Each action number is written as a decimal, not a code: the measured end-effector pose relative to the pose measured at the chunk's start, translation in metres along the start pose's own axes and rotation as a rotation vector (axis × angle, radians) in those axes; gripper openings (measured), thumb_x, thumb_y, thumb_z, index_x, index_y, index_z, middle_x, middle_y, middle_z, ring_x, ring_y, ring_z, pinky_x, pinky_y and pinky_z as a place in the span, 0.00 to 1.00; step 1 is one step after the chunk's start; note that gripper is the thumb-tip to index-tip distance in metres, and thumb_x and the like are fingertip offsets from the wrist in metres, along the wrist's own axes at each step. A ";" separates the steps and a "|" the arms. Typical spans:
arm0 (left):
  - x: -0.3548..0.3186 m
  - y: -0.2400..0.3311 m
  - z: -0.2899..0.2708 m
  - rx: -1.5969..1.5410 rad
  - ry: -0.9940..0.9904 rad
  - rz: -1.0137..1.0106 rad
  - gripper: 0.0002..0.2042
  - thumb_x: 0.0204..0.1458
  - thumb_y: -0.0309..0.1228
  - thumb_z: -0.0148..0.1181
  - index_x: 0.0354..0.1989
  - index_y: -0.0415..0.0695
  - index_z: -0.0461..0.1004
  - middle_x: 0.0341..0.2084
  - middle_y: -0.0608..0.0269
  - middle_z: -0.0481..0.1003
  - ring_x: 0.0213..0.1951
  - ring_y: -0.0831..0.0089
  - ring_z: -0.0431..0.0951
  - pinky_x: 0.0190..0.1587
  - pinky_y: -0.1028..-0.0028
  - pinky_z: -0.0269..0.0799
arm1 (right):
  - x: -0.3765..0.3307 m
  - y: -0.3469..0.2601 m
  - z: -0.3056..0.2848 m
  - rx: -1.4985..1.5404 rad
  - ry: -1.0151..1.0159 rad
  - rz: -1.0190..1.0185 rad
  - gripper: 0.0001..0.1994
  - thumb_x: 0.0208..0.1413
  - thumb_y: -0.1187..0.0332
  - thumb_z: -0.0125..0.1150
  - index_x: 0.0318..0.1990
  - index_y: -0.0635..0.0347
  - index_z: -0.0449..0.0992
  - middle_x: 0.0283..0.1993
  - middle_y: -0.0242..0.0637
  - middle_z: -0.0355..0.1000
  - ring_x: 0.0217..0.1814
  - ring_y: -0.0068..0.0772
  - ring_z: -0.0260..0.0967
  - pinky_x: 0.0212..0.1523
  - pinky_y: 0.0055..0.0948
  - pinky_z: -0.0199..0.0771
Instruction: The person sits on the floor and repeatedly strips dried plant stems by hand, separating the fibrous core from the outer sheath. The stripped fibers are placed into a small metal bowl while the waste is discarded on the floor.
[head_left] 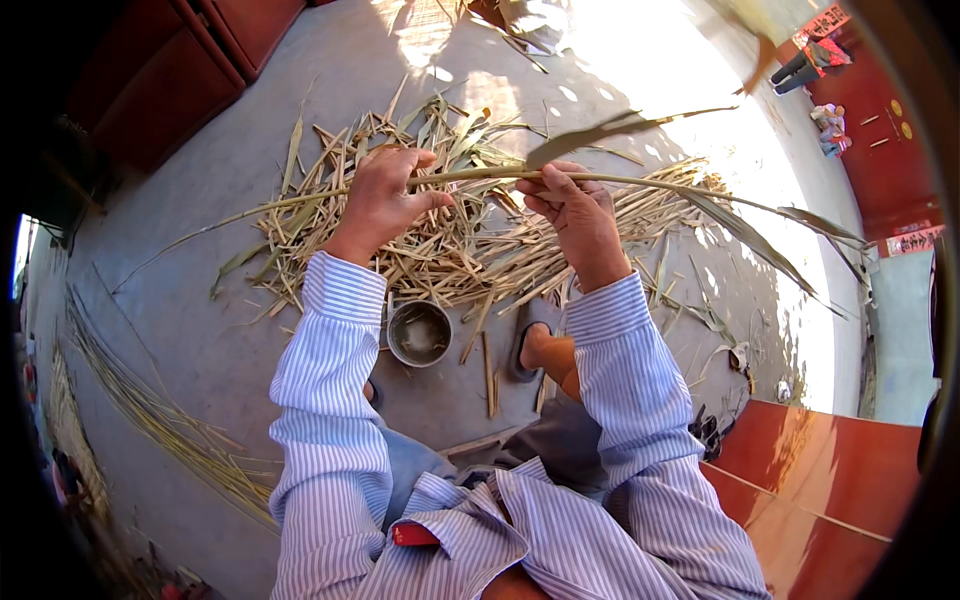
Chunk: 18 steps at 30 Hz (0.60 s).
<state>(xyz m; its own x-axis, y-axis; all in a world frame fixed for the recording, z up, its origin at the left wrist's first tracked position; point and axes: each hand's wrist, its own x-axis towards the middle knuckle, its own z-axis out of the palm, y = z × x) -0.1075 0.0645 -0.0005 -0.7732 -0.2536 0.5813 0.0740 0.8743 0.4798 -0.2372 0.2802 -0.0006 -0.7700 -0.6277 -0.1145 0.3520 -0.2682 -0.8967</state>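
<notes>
Both hands (pixel 480 205) around reed stalk (pixel 480 176)

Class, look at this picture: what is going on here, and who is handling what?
A person in a striped shirt holds one long green stalk crosswise in both hands. The left hand grips it in a fist; the right hand pinches it near a leaf. Beneath lies a pile of dry stripped leaves on the concrete floor. A small metal bowl sits by the person's sandalled foot. A bundle of stalks lies to the left.

The left hand (pixel 380 200) covers part of the stalk (pixel 480 175); glare washes out the ground (pixel 640 60) beyond the heap.
</notes>
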 end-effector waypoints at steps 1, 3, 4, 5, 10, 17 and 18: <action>-0.005 -0.011 -0.008 0.013 -0.133 -0.071 0.16 0.41 0.38 0.71 0.34 0.39 0.80 0.29 0.56 0.79 0.35 0.60 0.78 0.43 0.64 0.69 | 0.001 -0.003 -0.005 -0.015 -0.001 -0.011 0.11 0.62 0.67 0.57 0.46 0.65 0.74 0.41 0.43 0.78 0.43 0.34 0.78 0.41 0.25 0.81; -0.011 -0.030 -0.018 -0.104 -0.312 -0.194 0.14 0.43 0.35 0.70 0.35 0.40 0.79 0.28 0.57 0.78 0.35 0.64 0.78 0.42 0.68 0.71 | 0.000 -0.006 -0.007 -0.019 0.039 -0.009 0.11 0.61 0.67 0.57 0.46 0.65 0.74 0.41 0.43 0.78 0.43 0.34 0.78 0.40 0.25 0.82; -0.016 -0.035 -0.019 -0.208 -0.288 -0.259 0.13 0.44 0.33 0.70 0.35 0.39 0.79 0.28 0.59 0.78 0.34 0.67 0.78 0.40 0.70 0.71 | -0.001 -0.006 -0.006 -0.018 0.057 -0.007 0.11 0.61 0.67 0.58 0.46 0.66 0.74 0.41 0.43 0.78 0.43 0.34 0.78 0.39 0.24 0.82; -0.021 -0.040 -0.019 -0.312 -0.262 -0.323 0.12 0.45 0.31 0.69 0.35 0.39 0.79 0.27 0.60 0.78 0.33 0.70 0.78 0.39 0.72 0.71 | -0.002 -0.007 -0.003 -0.053 0.096 -0.004 0.11 0.61 0.67 0.58 0.45 0.66 0.74 0.41 0.44 0.78 0.41 0.35 0.79 0.38 0.25 0.82; -0.021 -0.045 -0.018 -0.617 -0.198 -0.510 0.07 0.49 0.26 0.68 0.33 0.37 0.80 0.26 0.67 0.78 0.29 0.82 0.75 0.34 0.81 0.70 | -0.004 -0.007 -0.007 -0.067 0.113 -0.001 0.12 0.60 0.67 0.59 0.45 0.68 0.74 0.40 0.45 0.78 0.40 0.34 0.79 0.37 0.23 0.81; -0.021 -0.079 -0.032 -0.055 0.199 -0.402 0.13 0.51 0.38 0.66 0.37 0.41 0.77 0.26 0.65 0.78 0.33 0.72 0.77 0.38 0.72 0.70 | -0.002 -0.008 -0.025 -0.102 0.126 0.051 0.12 0.61 0.69 0.57 0.45 0.70 0.73 0.40 0.44 0.77 0.39 0.31 0.78 0.40 0.21 0.81; -0.020 -0.078 -0.029 0.286 0.162 -0.280 0.14 0.51 0.39 0.66 0.37 0.41 0.77 0.27 0.63 0.78 0.34 0.69 0.77 0.39 0.69 0.69 | 0.000 -0.010 -0.023 -0.086 0.127 0.056 0.11 0.61 0.69 0.56 0.45 0.70 0.73 0.40 0.44 0.77 0.39 0.31 0.78 0.40 0.21 0.81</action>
<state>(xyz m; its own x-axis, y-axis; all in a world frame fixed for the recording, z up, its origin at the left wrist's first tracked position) -0.0798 -0.0105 -0.0300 -0.6279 -0.5392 0.5613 -0.3197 0.8362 0.4457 -0.2528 0.2997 -0.0016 -0.8134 -0.5410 -0.2139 0.3537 -0.1679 -0.9202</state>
